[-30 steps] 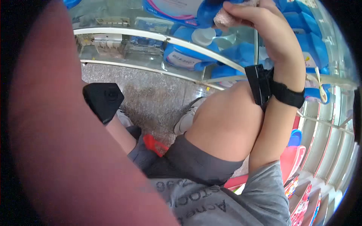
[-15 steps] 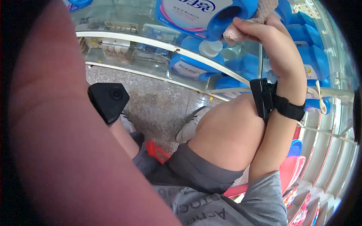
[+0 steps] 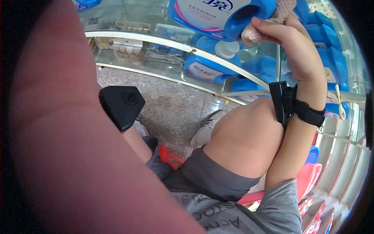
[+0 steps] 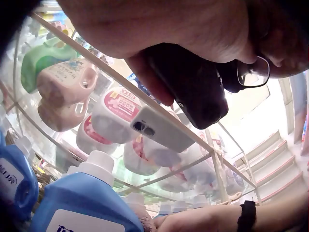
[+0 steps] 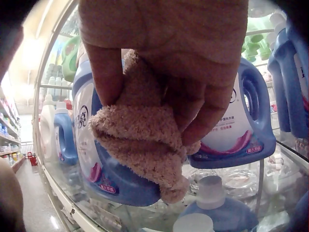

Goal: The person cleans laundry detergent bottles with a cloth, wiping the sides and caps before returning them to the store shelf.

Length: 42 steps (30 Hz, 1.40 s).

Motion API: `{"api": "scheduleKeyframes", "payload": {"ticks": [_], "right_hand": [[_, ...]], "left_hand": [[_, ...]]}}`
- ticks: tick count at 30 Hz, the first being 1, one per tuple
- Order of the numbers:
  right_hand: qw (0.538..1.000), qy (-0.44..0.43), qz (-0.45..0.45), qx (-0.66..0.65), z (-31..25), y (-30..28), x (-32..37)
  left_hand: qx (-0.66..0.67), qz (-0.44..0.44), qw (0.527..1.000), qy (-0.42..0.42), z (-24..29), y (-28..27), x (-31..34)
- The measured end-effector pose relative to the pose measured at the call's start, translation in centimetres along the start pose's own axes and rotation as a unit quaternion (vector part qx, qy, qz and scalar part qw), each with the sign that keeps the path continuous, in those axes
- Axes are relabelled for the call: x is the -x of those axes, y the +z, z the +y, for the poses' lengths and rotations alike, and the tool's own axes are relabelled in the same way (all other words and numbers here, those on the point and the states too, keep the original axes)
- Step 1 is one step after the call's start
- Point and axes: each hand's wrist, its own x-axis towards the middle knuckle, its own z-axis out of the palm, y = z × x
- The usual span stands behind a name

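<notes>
My right hand (image 3: 286, 35) grips a fluffy pink cloth (image 5: 145, 128) against a blue laundry detergent bottle (image 3: 206, 13) with a white label. In the right wrist view, the thumb and fingers pinch the bunched cloth, which covers part of the bottle's side. A blurred part of my left hand (image 3: 74, 128) fills the left of the head view, close to the lens. The left wrist view shows that hand beside a black device (image 4: 193, 87), next to glasses (image 4: 256, 72), a finger along the device's far side. I cannot tell whether it grips the device.
A glass shelf with a white front rail (image 3: 156, 38) bears the bottle. More blue bottles (image 3: 212, 64) stand below and at the right. A pale phone (image 4: 164, 128) lies near pink-labelled bottles. White shelving (image 3: 343, 156) and a red stool or basket (image 3: 309, 179) are at the right.
The head view has shifted, so the bottle and right hand appear lower and further right, with more label showing. The right hand keeps the cloth on the bottle; the left hand stays raised.
</notes>
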Motion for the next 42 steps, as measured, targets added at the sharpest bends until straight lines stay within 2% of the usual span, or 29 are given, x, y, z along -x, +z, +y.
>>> {"api": "scheduleKeyframes", "payload": {"ticks": [5,7,15,17,19,20,21,23,30,31,33,35,38,42], "right_hand": [[1.0,0.002,0.022,-0.02,-0.8,0.8,0.5],[1.0,-0.015,0.003,0.024,-0.4,0.3,0.4],[0.997,0.033,-0.03,-0.062,-1.3,0.3,0.2],[0.998,0.051,-0.018,-0.044,-1.7,0.5,0.5],[0.994,0.069,-0.046,-0.07,-2.2,0.4,0.6],[0.999,0.042,-0.003,-0.014,-1.2,0.5,0.5],[0.999,0.038,0.002,-0.017,-0.8,0.5,0.4],[0.998,0.03,-0.03,-0.036,-0.6,0.3,0.0],[0.997,-0.006,-0.026,-0.076,-0.9,0.7,0.3],[0.995,-0.003,-0.015,-0.099,-1.1,0.8,0.5],[0.997,0.024,-0.039,-0.061,-1.3,0.2,0.2],[0.994,-0.001,-0.034,-0.102,-0.9,0.5,0.1],[0.995,0.038,-0.01,-0.09,-1.0,0.4,0.3],[0.99,0.046,0.013,-0.131,-1.4,0.8,0.7]], "left_hand": [[0.002,0.001,1.0,0.003,0.2,0.3,-0.1],[0.007,0.001,1.0,-0.005,0.5,0.5,0.0],[0.02,0.036,0.999,-0.011,1.5,1.0,-0.1],[0.02,0.036,0.999,-0.013,2.1,1.1,-0.2],[0.026,0.032,0.999,0.0,2.7,1.2,-1.0],[0.029,0.031,0.999,0.006,3.0,1.4,-1.4],[0.032,0.029,0.999,0.012,3.3,1.4,-1.8],[0.037,0.029,0.998,0.028,3.8,1.5,-2.7],[0.064,0.061,0.995,0.048,5.0,2.3,-3.9],[0.072,0.067,0.994,0.049,5.0,2.5,-3.9],[0.087,0.08,0.991,0.058,4.8,2.9,-4.0],[0.102,0.101,0.986,0.082,3.9,3.6,-4.7],[0.11,0.116,0.982,0.101,2.5,4.6,-5.4],[0.093,0.092,0.981,0.142,0.6,4.3,-6.5]]}}
